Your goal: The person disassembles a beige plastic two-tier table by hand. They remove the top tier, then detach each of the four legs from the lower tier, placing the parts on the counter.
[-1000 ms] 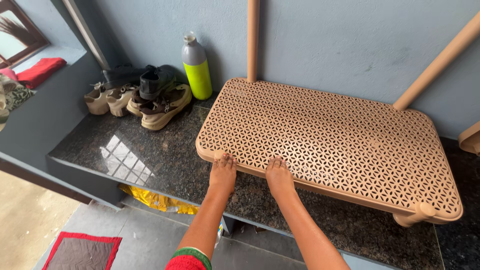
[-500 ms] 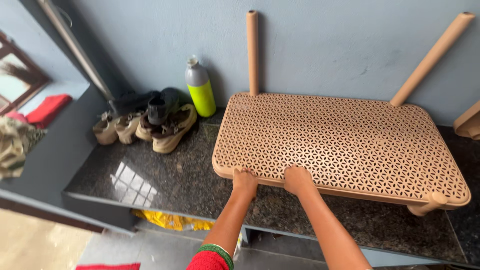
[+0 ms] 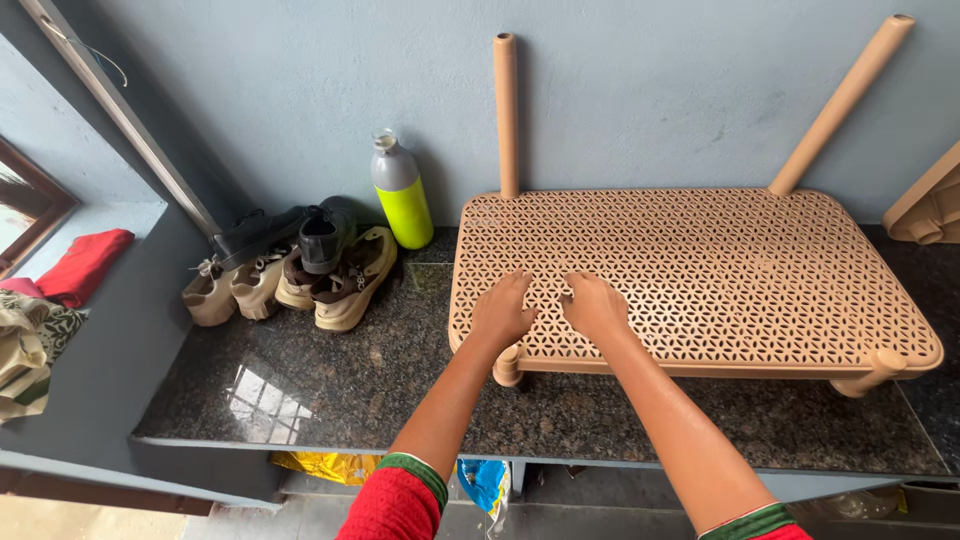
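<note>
A tan plastic lattice shelf panel (image 3: 740, 270) lies on a dark granite ledge (image 3: 330, 375), raised a little on short stubs at its front corners. Two tan tube legs (image 3: 506, 110) rise from its back edge against the blue wall. My left hand (image 3: 502, 310) lies palm down on the panel's near left part, fingers spread. My right hand (image 3: 596, 303) rests flat right beside it on the lattice. Neither hand holds anything.
Several shoes (image 3: 300, 262) are piled at the ledge's back left, next to a grey and lime bottle (image 3: 401, 192). A red cloth (image 3: 85, 264) lies on a sill at far left. Another tan plastic part (image 3: 925, 205) leans at the right edge.
Both hands have left the panel's front edge and moved up onto its top surface. The panel now sits level, farther back, with its front stubs showing.
</note>
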